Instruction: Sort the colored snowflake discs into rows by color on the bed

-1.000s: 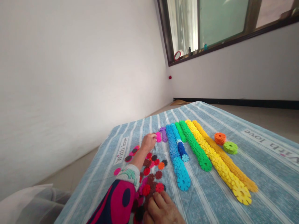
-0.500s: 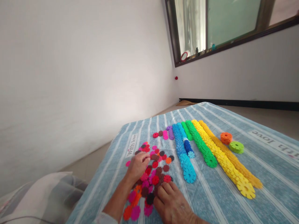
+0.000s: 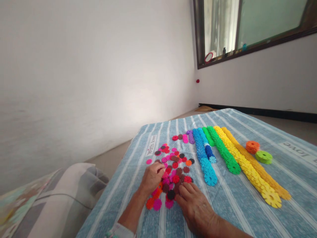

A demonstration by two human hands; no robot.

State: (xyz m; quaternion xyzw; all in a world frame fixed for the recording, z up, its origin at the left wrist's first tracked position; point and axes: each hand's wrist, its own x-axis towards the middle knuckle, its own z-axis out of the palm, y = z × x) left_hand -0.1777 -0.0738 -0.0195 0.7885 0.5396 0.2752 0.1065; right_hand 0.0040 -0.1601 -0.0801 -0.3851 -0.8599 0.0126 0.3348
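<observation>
A loose pile of notched plastic snowflake discs (image 3: pixel 175 178) in red, pink, brown, orange and black lies on the striped cloth. At the left side of this pile is my left hand (image 3: pixel 153 178), its thumb and fingers pinched together; whatever they hold is hidden. My right hand (image 3: pixel 196 206) is at the near right side, fingers curled down around brown snowflake discs (image 3: pixel 177 188) that show at its fingertips. A black disc (image 3: pixel 170 194) lies just left of the right thumb.
Long overlapping rows of blue discs (image 3: pixel 201 152), green discs (image 3: pixel 223 148) and yellow discs (image 3: pixel 244 162) stretch along the right. Beyond them stand an orange stack (image 3: pixel 252 146) and a lime stack (image 3: pixel 264 157). Grey-striped fabric (image 3: pixel 66 198) is at the lower left.
The view has turned a little left, so the scene sits farther right in the picture. Both hands keep nearly the same places at the pile.
</observation>
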